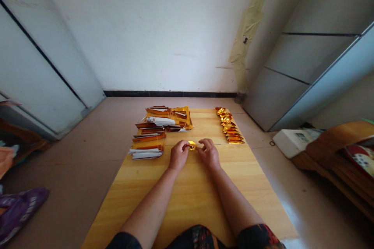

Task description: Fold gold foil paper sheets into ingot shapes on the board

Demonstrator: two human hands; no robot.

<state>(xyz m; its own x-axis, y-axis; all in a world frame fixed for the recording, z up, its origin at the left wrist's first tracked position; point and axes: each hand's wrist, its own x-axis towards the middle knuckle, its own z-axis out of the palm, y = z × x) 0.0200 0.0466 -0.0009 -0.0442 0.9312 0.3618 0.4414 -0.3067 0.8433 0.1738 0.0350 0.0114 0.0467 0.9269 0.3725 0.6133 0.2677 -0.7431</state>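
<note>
The person's left hand [179, 155] and right hand [209, 154] are close together, with the fingers bent, and both grasp a small folded piece of gold foil [192, 146] between them. This piece is held just above the wooden table [189, 198], near its middle. To the far left of the hands lie 2 loose piles of gold foil strips with white paper [149, 144], and these piles almost touch each other. To the far right, a neat row of folded gold foil pieces [228, 126] lies along the table edge. On the floor to the right stands a white box [290, 142], and on the floor to the left lies a purple bag [20, 210].
</note>
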